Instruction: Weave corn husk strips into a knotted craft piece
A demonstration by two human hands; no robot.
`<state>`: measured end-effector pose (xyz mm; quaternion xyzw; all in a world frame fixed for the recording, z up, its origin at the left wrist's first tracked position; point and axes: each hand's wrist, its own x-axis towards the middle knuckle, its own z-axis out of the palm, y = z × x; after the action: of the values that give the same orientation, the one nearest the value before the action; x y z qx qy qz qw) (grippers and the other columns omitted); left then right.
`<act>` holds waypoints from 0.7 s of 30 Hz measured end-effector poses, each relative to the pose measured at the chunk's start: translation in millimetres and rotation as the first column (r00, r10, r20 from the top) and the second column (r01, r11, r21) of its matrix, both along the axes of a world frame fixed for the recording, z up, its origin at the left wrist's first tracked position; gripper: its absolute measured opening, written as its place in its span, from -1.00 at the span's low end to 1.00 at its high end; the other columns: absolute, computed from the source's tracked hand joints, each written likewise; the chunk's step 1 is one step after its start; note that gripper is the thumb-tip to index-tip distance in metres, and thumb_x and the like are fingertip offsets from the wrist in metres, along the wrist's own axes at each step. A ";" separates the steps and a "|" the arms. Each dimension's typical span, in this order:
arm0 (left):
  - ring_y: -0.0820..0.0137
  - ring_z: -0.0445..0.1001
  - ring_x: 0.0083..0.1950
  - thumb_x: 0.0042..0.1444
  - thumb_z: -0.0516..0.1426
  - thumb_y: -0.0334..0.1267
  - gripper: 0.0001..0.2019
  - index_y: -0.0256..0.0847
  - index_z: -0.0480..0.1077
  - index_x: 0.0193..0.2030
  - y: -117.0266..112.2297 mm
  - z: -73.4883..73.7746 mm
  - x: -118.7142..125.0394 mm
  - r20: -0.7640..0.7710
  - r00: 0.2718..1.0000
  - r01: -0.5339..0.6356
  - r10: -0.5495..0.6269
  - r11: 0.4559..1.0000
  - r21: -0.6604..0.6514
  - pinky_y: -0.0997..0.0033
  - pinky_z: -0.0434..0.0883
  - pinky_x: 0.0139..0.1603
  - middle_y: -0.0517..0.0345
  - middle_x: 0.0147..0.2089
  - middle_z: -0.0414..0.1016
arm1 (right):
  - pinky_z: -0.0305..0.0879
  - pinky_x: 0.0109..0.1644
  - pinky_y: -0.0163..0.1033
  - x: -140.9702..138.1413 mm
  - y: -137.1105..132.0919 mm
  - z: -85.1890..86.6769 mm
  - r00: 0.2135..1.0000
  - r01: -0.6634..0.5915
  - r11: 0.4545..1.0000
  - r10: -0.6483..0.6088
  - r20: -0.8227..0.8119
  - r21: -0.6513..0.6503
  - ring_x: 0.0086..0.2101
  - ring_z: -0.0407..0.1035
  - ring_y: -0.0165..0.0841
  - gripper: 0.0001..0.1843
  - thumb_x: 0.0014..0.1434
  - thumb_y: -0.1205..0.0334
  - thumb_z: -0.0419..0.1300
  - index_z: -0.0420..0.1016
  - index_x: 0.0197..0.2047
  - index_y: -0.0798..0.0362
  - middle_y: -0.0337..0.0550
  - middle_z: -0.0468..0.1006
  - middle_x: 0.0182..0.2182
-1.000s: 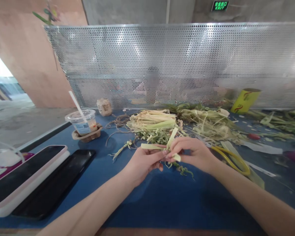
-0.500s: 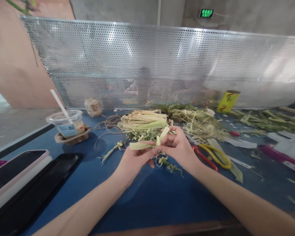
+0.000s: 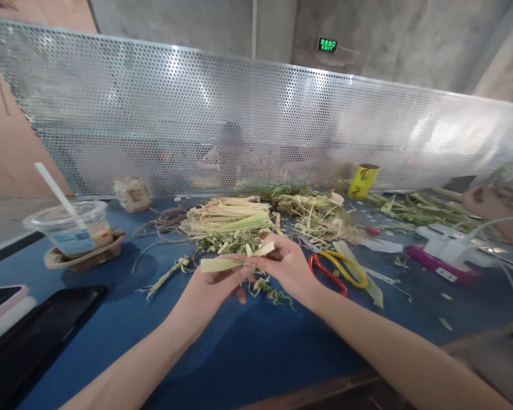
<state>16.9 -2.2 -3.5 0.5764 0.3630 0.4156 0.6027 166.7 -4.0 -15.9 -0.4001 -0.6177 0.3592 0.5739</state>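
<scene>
A pale green leaf strip (image 3: 222, 265), folded over itself and much like corn husk, is held between both hands above the blue table. My left hand (image 3: 218, 285) is closed on its left part, and a flat end sticks out to the left. With fingers pinched near the fold, my right hand (image 3: 284, 262) grips the other side, where short ends point up and right. The fingers hide part of the fold. Behind them lie a bundle of dry husk strips (image 3: 226, 216) and small braided green pieces (image 3: 235, 242). Scissors (image 3: 342, 267) with red and yellow handles lie right of my right hand.
At left stand a lidded cup (image 3: 79, 230) with a straw, phones (image 3: 47, 330) and a twine ball (image 3: 132, 193). A yellow roll (image 3: 363, 181), a purple and white power strip (image 3: 444, 265) and another person's hand (image 3: 496, 199) are at right. A perforated metal screen (image 3: 154, 114) stands behind.
The view has swung to the right, and another person's hand now shows at the right edge. My right hand has lowered slightly, with the strip's upper end tilting further right.
</scene>
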 end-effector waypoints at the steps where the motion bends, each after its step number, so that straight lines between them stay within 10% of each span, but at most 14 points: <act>1: 0.52 0.31 -0.57 -0.14 0.22 -0.20 -0.77 -0.29 0.43 -0.35 0.7 -1.4 0.0 0.013 1.000 0.006 -0.006 1.000 -0.015 0.50 0.30 -0.55 0.15 -0.45 0.41 | 0.17 -0.53 -0.37 0.8 -0.4 0.5 0.997 0.030 0.998 -0.033 0.068 0.046 -0.61 0.19 -0.51 -0.69 -0.07 0.14 0.22 0.15 -0.60 0.04 -0.36 0.21 -0.64; 6: 0.40 0.37 -0.36 -0.13 0.22 -0.21 -0.78 -0.29 0.43 -0.34 2.5 -6.1 0.5 0.109 0.993 0.060 -0.052 0.996 -0.063 0.51 0.31 -0.54 0.09 -0.37 0.40 | 0.09 -0.53 -0.41 5.6 -2.9 4.8 0.904 0.114 0.930 -0.242 0.351 0.348 -0.59 0.13 -0.53 -0.79 0.02 0.25 0.15 0.25 -0.59 0.06 -0.33 0.25 -0.64; 21: 0.51 0.30 -0.50 -0.12 0.21 -0.22 -0.84 -0.30 0.41 -0.48 3.1 -2.1 4.3 0.183 0.983 0.037 -0.009 0.987 -0.155 0.56 0.26 -0.60 0.18 -0.47 0.37 | 0.14 -0.46 -0.43 5.3 -7.6 3.4 0.739 -0.015 0.803 -0.393 0.548 0.596 -0.52 0.26 -0.51 -0.80 0.14 0.24 0.01 0.34 -0.47 0.05 -0.23 0.43 -0.55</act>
<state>21.2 0.9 -5.6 0.4908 0.3315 0.4295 0.6818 172.0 -11.6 -12.5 -0.3746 -0.8078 -0.0639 0.4507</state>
